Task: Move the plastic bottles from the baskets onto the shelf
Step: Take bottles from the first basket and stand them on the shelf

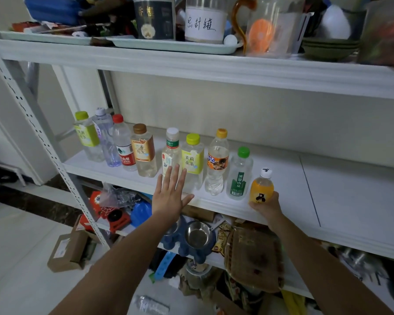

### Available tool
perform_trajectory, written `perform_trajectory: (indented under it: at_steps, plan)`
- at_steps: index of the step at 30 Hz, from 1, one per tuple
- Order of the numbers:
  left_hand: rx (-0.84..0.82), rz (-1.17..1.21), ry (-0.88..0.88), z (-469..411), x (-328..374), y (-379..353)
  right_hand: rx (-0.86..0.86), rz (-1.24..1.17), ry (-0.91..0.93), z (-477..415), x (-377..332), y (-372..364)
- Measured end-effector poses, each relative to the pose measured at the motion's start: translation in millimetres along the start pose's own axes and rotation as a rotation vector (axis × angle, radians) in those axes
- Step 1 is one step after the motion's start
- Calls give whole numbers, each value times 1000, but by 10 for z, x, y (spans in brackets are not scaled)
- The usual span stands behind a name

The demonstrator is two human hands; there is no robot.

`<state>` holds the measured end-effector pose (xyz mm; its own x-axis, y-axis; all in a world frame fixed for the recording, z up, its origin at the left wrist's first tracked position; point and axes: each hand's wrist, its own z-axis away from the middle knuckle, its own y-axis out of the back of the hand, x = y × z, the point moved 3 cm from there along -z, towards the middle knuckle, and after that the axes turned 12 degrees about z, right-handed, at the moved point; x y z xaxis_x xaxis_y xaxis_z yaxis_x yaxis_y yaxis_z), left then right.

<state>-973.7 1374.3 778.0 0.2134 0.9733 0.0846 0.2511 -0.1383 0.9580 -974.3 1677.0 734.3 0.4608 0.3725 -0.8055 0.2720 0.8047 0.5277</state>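
A row of several plastic bottles stands on the white middle shelf [305, 178], from a green-capped tea bottle [87, 135] at the left to a green-capped water bottle [239, 176]. At the row's right end a small orange juice bottle [261, 187] with a white cap stands near the shelf's front edge, and my right hand [267, 204] grips its lower part. My left hand [171, 194] is spread flat with straight fingers in front of the yellow-capped tea bottle [192, 160] and the white-capped bottle [171, 151], holding nothing. No basket is in view.
The top shelf carries trays [173, 45], jars and green bowls [328, 47]. Below the middle shelf lie a steel bowl [197, 234], a woven item [255, 258], a red box and bags. A cardboard box [66, 253] and a clear bottle [150, 304] lie on the floor.
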Motion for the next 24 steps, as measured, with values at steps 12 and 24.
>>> perform_trajectory:
  at_steps: [12,24]
  plan:
    - [-27,7,-14,208,-39,-62,88,670,81,-1,53,127]
    - [-107,13,153,1320,-40,127,114,1062,511,1065,346,-65]
